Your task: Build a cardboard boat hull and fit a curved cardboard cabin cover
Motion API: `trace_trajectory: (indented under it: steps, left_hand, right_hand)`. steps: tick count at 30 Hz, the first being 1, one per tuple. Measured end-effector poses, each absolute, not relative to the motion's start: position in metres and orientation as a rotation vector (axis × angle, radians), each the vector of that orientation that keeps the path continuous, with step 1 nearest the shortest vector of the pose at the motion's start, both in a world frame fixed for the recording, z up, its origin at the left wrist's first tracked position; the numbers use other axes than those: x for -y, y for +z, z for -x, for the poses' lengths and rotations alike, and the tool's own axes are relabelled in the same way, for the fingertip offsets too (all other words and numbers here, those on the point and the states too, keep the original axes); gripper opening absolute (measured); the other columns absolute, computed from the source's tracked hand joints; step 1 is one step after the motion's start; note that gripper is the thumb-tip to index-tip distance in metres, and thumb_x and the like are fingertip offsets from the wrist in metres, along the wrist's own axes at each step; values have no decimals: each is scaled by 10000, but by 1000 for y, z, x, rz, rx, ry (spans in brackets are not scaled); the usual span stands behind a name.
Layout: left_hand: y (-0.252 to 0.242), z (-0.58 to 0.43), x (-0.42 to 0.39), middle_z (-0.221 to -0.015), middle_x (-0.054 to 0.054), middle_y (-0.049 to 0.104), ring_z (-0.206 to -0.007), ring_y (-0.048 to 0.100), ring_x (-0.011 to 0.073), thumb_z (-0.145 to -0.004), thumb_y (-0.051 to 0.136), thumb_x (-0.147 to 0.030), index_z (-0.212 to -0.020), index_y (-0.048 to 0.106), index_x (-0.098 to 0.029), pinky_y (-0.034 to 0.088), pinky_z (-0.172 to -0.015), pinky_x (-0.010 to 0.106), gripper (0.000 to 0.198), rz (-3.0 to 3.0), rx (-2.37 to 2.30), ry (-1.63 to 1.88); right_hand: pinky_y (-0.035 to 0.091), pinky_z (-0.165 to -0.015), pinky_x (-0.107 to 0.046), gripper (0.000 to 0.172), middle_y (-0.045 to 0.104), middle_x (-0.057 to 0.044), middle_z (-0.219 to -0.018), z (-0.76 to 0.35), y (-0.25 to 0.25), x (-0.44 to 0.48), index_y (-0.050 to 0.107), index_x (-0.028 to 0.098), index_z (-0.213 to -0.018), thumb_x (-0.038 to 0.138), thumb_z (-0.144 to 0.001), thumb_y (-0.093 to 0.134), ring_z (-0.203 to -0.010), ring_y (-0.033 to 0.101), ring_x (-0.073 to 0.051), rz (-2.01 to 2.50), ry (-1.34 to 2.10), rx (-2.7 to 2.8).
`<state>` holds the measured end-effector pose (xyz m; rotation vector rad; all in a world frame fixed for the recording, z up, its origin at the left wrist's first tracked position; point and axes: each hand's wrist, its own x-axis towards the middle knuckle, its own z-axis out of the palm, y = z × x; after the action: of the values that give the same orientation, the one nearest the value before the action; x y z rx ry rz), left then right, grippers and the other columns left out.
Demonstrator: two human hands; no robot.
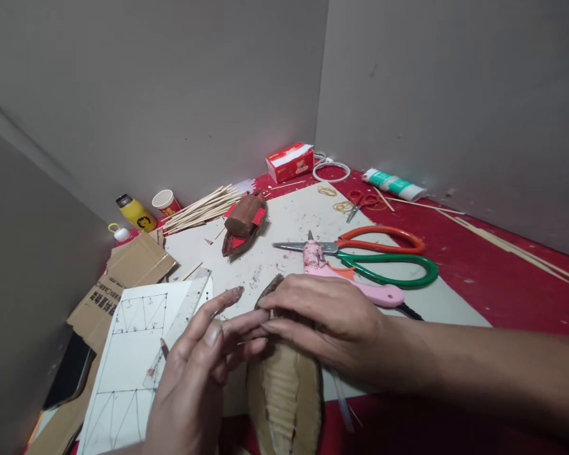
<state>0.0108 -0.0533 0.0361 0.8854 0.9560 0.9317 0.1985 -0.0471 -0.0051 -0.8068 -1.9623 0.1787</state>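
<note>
The red counter (459,278) is carrying a pale sheet (294,215), and across its near edge the boat-shaped cardboard piece (283,398) is extending lengthwise, between the two hands and toward the person. This piece is showing a brown, long oval form; its edge is looking dark and rough, and a tan, ribbed strip (279,379) is running along its middle. The right hand (332,322) is bending over the far part. The left hand (199,363) is meeting it there, half open; whether the right one is pinching something, I cannot tell.
</note>
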Motion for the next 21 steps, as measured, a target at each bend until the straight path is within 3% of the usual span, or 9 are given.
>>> trace_trajectory:
  steps: [6,11,21]
  left_hand:
    - [30,-13,42,-993,177,747,-943,707,247,-879,583,-370,-1154,610,-129,543,-867,350,366,-812,-899,854]
    - [31,-13,41,-979,177,750,-933,714,233,-906,533,-324,-1127,619,-116,552,-850,317,315,-743,-865,863]
    - [32,-14,34,-1013,200,726,-926,713,234,-914,502,-288,-1165,604,-85,559,-864,329,338,-536,-883,744]
  right_hand:
    - [492,-677,-244,155,690,-59,-786,-203,-8,42,634,139,-935,114,-950,482,-732,617,-136,826,254,2036]
    - [478,-643,-200,123,684,-36,-764,-203,-7,40,629,136,-897,115,-933,513,-689,616,-108,885,335,1985]
    - [408,-592,-197,115,546,17,-714,-205,-1,40,493,185,-843,123,-937,471,-624,494,-95,936,481,2042]
